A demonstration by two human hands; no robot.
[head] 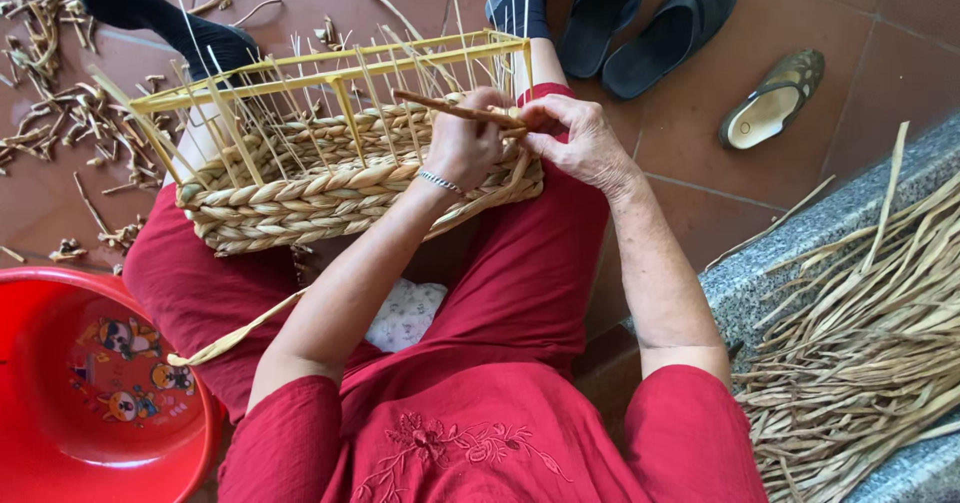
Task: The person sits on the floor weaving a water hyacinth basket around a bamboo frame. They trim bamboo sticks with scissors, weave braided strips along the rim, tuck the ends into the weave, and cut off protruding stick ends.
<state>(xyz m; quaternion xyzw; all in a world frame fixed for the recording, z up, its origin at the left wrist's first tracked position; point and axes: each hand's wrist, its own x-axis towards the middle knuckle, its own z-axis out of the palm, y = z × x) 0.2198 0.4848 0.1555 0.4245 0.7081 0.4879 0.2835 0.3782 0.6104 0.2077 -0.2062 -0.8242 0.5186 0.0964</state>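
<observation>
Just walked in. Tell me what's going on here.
A seated person in red clothes is weaving a basket that rests across their lap. The left hand and right hand meet at the basket's near corner, both gripping a twisted brown strand and working it between the thin upright stakes. Several braided rows are done along the bottom; the yellow frame above is bare. A pile of dried reeds lies on the stone ledge to the right, and a red basin sits to the left.

One woven basket (pixel 330 178), three sandals (pixel 670 33), one red basin (pixel 60 293), two hands (pixel 580 143).
</observation>
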